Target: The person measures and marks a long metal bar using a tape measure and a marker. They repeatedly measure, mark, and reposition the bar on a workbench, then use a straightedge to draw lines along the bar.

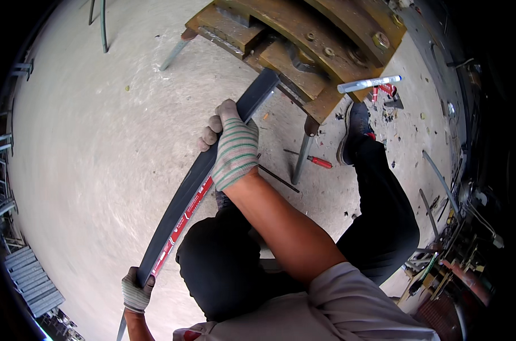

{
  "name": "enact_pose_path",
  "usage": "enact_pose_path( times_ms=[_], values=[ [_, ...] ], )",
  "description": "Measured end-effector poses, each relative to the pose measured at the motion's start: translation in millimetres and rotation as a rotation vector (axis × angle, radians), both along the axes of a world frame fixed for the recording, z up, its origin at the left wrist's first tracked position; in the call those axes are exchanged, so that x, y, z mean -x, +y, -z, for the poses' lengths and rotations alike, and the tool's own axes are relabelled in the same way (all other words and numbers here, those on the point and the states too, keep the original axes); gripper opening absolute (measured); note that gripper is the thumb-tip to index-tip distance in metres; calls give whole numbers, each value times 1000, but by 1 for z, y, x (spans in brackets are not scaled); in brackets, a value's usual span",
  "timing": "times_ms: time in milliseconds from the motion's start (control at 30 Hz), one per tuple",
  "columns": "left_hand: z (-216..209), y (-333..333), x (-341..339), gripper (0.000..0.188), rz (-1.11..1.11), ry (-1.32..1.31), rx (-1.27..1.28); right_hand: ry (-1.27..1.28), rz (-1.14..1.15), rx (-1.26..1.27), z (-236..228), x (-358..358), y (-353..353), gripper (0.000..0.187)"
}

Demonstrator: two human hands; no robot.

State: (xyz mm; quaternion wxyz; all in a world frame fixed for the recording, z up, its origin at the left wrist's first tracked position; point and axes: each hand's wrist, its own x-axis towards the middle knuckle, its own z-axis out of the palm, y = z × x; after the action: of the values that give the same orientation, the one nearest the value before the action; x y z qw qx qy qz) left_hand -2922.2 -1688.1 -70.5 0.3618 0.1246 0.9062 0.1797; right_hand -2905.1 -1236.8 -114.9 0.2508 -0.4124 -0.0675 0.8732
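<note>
A long black bar [181,199], with a red printed strip along its side, slants from lower left up to the middle. My right hand [235,142], in a grey glove with green stripes, is closed round its upper part. Its lower part is in the grip of my gloved left hand [137,291]; a thin grey tip shows below that hand. The bar's upper end overlaps the edge of a heavy brownish metal fixture [320,108] with thick plates and bolts. Whether the two touch, I cannot tell. A clear marker pen [368,84] with a blue end lies at the fixture's near right corner.
The fixture stands on metal legs [301,156]. On the concrete floor [99,148] lie a red-handled screwdriver [320,162], a dark rod [278,178] and scattered scraps. Grey stacked metal pieces [33,281] are at the left edge. Tools and cables crowd the right side.
</note>
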Motion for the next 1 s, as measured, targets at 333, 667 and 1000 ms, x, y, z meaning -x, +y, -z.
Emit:
enact_pose_path(
  times_ms=[333,667,1000],
  values=[
    [5,52,14,64,116,100,-138,52,36,-47,2,4,14,24],
    [23,79,17,55,115,23,-159,58,55,-88,9,2,45,23],
    [22,99,17,43,136,25,-136,-165,-207,-407,9,-35,26,33]
  ],
)
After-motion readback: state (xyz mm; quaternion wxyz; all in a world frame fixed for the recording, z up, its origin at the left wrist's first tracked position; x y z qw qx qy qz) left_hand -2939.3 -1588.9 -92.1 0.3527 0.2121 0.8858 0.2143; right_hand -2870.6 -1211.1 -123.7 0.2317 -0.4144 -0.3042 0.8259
